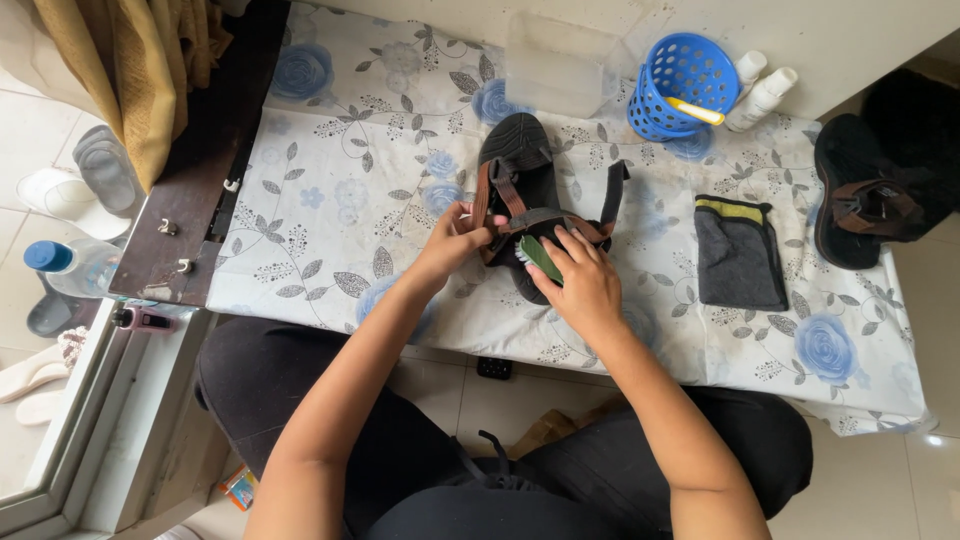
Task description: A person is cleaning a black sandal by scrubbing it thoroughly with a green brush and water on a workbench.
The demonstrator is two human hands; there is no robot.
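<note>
Head view. A black sandal [520, 170] with brown straps lies on the tabletop [340, 200], which is covered by a white cloth printed with blue roses; the sandal sits near the middle, its toe end pointing away from the person. The left hand [455, 240] pinches a brown strap [500, 232] at the sandal's near left side, thumb and fingers closed on it and pulling it taut. The right hand [585, 285] is curled around a green brush [540, 258], whose white bristles press against the strap where it crosses the sandal's heel end.

Step in hand, as judged: scrubbing the straps, with the left hand steadying the work. A further stroke would call for the strap to be kept tight and the bristles kept flat on the webbing, since a slack strap would fold under the brush.

Right of the sandal lies a folded grey cloth [740, 255] with a yellow band; farther right, at the tabletop's edge, rests a second sandal [860, 200]. Beyond the sandal stand a clear tub [560, 65] and a blue basket [680, 85], with two white bottles [760, 95] just beside the basket.
</note>
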